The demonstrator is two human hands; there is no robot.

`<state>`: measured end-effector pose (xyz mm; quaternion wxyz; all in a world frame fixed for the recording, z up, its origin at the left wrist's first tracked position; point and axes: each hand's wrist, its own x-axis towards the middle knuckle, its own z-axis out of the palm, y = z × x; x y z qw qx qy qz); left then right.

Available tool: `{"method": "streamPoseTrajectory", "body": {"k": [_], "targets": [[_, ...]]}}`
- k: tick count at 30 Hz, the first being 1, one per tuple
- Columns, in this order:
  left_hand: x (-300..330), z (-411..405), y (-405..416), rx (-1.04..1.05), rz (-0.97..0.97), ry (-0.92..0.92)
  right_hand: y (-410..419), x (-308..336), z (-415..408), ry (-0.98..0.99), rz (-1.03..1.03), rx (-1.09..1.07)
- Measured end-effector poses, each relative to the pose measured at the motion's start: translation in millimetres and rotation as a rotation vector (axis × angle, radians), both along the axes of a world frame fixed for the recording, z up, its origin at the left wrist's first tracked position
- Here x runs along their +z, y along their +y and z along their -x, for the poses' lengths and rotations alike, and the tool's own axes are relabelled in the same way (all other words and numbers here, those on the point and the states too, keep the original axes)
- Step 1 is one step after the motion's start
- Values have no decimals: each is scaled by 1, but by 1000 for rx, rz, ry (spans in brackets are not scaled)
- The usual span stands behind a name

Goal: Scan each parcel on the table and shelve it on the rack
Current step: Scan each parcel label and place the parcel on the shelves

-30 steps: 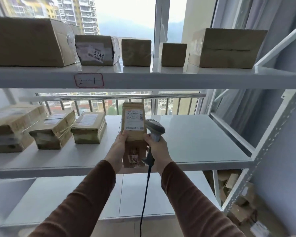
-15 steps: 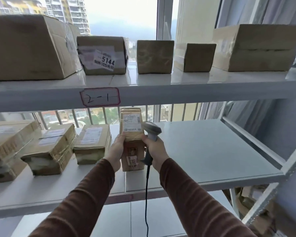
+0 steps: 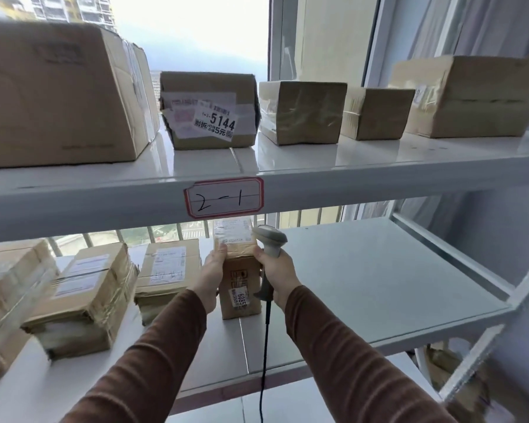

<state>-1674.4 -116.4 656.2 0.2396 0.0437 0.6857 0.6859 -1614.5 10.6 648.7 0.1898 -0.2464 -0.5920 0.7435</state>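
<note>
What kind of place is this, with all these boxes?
Probably a parcel pickup or sorting room: taped cardboard parcels sit on a white metal rack with a handwritten shelf tag, and the right hand holds a corded scanner.

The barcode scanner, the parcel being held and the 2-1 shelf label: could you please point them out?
barcode scanner (image 3: 271, 238), head view, on its grey head.
parcel being held (image 3: 240, 271), head view, on its brown front face.
2-1 shelf label (image 3: 223, 198), head view, on its white middle.

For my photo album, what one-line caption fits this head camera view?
Both hands, left hand and right hand with a scanner, set a parcel on the rack's middle shelf.
</note>
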Motion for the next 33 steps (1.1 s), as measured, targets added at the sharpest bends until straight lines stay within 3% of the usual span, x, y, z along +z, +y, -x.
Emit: {"method": "streamPoseTrajectory", "body": {"k": [6,9,14,19,21,26,33], "targets": [[-1,5,-10,-42,38,37,-1,2,1,-11,-54,-50],[5,1,-13,-6,54,164,0,1,-1,-12,-72,-71],[11,-3,-10,83,338,606,4,3,-16,14,-89,-120],[25,-37,24,22,250,973,22,14,-61,132,-115,-222],[25,-56,47,-69,154,965,35,16,-88,163,-127,-281],[14,-123,118,-322,-24,652,77,20,-176,148,-140,-504],[-2,-264,224,-684,-151,457,130,11,-344,118,-176,-896]]}}
